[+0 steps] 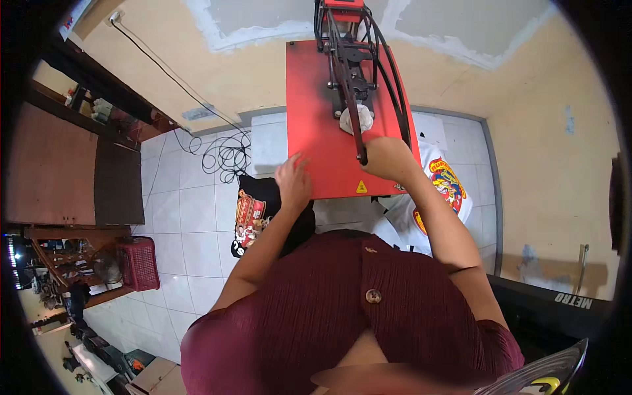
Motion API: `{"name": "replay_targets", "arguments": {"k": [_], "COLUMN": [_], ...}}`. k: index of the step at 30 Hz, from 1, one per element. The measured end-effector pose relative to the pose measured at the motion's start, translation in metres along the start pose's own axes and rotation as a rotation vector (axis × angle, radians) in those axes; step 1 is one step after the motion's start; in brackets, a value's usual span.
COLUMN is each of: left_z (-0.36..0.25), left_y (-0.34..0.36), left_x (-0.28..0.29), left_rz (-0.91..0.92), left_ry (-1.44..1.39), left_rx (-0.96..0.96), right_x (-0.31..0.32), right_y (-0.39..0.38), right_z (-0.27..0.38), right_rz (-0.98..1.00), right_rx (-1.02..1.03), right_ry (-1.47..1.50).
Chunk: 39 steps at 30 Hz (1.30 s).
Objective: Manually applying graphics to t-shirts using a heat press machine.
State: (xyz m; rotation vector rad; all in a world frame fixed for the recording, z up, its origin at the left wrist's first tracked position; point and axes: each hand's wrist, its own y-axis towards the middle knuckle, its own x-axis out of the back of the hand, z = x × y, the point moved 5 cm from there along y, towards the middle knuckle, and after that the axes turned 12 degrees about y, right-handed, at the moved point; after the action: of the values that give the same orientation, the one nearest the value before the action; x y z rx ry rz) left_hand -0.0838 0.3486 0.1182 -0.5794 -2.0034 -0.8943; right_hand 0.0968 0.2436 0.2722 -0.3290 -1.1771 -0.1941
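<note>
A heat press with a flat red top stands before me, its black lever arms running down the middle. My right hand is closed around the handle at the near end of the black lever. A wad of white material sits under the lever, just beyond that hand. My left hand is at the left edge of the red top, fingers apart and holding nothing. Below it lies a black printed T-shirt, partly hidden by my arm. Right of the press is a white T-shirt with a colourful print.
A black cable lies coiled on the tiled floor to the left, leading up to a wall socket. Farther left stand a brown cabinet and a dark red plastic basket. Walls rise behind the press and at the right.
</note>
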Motion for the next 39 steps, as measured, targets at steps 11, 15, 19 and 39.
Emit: {"name": "replay_targets", "arguments": {"k": [11,15,19,39], "left_z": [-0.070,-0.073,-0.072,-0.055], "left_y": [0.018,0.022,0.022,0.030], "left_x": [-0.070,-0.071,-0.071,-0.068], "left_rz": [0.294,0.347,0.353,0.269], "left_ry": [0.240,0.288,0.271,-0.152], "left_rx": [-0.293,-0.295,-0.290,-0.095], "right_x": [-0.010,-0.015,-0.011,-0.009], "right_y": [0.001,-0.001,0.001,0.000], "right_z": [-0.005,-0.009,-0.007,-0.007], "right_rz": [0.094,0.050,0.045,0.007], "right_rx": [-0.021,-0.004,-0.016,-0.017], "right_ry": [0.010,0.060,0.068,0.063]}}
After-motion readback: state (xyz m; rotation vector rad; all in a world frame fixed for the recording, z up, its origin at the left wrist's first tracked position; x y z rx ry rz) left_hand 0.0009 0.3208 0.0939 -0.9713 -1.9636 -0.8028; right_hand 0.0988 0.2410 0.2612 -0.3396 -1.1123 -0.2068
